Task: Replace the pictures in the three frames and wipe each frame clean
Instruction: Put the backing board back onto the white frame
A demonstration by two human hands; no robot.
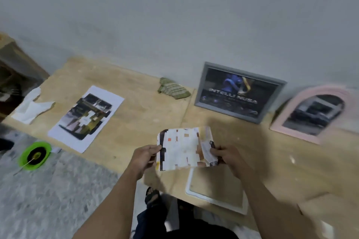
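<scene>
While both hands hold one picture (pixel 183 148) above the wooden board (pixel 136 114), the left hand (pixel 144 158) pinches its left edge and the right hand (pixel 226 156) grips its right edge. Near them lies a white frame (pixel 215 203), empty; the grey frame (pixel 240 91) and pink frame (pixel 310 114) lean on the far wall.

The single head-worn camera looks forward and steeply down from above, close over both forearms at the bottom centre of the frame. It faces a wall (pixel 174 15) filling the upper half, with a wooden board (pixel 139 114) across the middle.
</scene>
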